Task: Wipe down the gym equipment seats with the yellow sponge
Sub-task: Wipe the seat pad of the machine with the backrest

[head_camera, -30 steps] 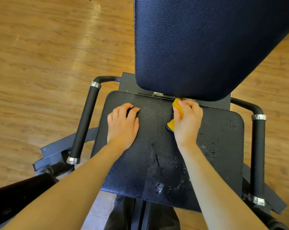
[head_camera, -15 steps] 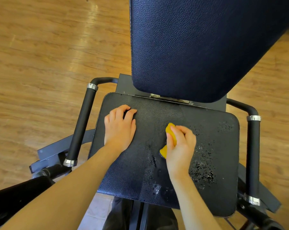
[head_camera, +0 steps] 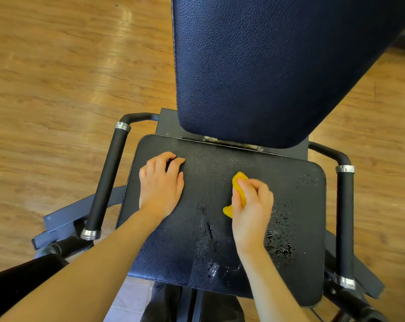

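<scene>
Sponge (head_camera: 239, 190) sat mid seat (head_camera: 210, 228), my right hand (head_camera: 251, 210) grip curled round it. Left hand (head_camera: 160, 184) rested on seat, fingers bent, holding nothing. Risk: droplets (head_camera: 279, 245) at right missed, streaks left; wet sponge might slip.

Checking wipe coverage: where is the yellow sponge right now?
The yellow sponge is gripped in the right hand near the seat pad's centre, right of the left hand.

One head-worn wide-angle view looks steeply down, close over the seat (head_camera: 196, 240); edges perhaps distorted.
</scene>
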{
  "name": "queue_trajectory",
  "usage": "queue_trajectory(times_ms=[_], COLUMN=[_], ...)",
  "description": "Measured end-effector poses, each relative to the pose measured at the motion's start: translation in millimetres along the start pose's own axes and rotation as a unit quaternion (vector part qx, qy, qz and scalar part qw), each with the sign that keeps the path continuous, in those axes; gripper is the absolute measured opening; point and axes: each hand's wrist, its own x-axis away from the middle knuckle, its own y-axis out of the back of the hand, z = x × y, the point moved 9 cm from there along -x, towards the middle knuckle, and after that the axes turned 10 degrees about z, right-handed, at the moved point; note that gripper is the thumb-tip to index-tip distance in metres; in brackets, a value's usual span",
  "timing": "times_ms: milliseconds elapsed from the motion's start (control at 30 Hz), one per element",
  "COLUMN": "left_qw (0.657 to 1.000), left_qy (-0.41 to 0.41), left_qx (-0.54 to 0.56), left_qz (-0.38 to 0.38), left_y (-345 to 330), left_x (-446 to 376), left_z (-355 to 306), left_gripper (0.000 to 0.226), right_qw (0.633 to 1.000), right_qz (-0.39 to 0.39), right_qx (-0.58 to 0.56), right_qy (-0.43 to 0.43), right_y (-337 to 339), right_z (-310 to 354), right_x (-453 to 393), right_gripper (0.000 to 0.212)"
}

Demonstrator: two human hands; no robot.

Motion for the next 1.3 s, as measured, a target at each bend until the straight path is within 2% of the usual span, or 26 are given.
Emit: queue_trajectory(times_ms=[167, 333, 400, 500, 633, 767, 900, 1000, 1100, 1200, 1300], left_qw=[1.000, 1.000, 1.000, 1.000, 1.000, 1.000, 1.000, 1.000, 1.000, 1.000, 1.000], left_qy=[-0.002, -0.003, -0.002, -0.003, -0.003, -0.001, -0.002, -0.003, -0.003, -0.001, -0.001], left_qx=[0.004, 0.000, 0.000, 0.002, 0.003, 0.004, 0.003, -0.001, -0.003, -0.004, -0.006], left_qz=[0.006, 0.009, 0.011, 0.014, 0.014, 0.010, 0.009, 0.012, 0.016, 0.017, 0.017], left_y=[0.6, 0.8, 0.6, 0.5, 0.4, 0.9, 1.5, 0.4, -0.7, -0.6, 0.1], left_x=[-0.5, -0.2, -0.3, -0.1, 0.1, 0.3, 0.5, -0.1, 0.5, 0.3, 0.3], left_z=[-0.3, -0.4, 0.1, 0.1, 0.1, -0.2, 0.4, -0.8, -0.4, -0.3, -1.4], left_gripper=[0.031, 0.031, 0.031, 0.031, 0.032, 0.031, 0.031, 0.031, 0.032, 0.032, 0.032], right_qw=[0.999, 0.997, 0.996, 0.997, 0.999, 1.000, 0.999, 0.997, 0.995, 0.994, 0.998], right_qz=[-0.004, -0.037, -0.025, -0.012, 0.009, 0.005, -0.039, -0.062, -0.029, -0.008, -0.002], right_qx=[0.047, 0.055, 0.068, 0.072, -0.013, -0.013, -0.008, 0.041, 0.079, 0.105, 0.052], right_qy=[0.011, -0.034, -0.053, -0.029, -0.036, -0.026, -0.036, -0.038, -0.048, -0.026, -0.035], right_y=[5.6, 18.8, 17.2, 14.0, 7.9, 7.3, 20.5, 33.9, 37.1, 35.0, 33.6], right_z=[-0.9, -10.5, -15.6, -9.8, -12.6, -12.8, -16.7, -18.2, -21.7, -21.3, -22.9], right_x=[-15.1, -68.2, -76.7, -61.4, -7.1, 24.4, -8.7, -53.5, -84.3, -78.3, -46.7], right_gripper=[0.033, 0.028, 0.027, 0.030, 0.031, 0.035, 0.029, 0.027, 0.023, 0.026, 0.030])
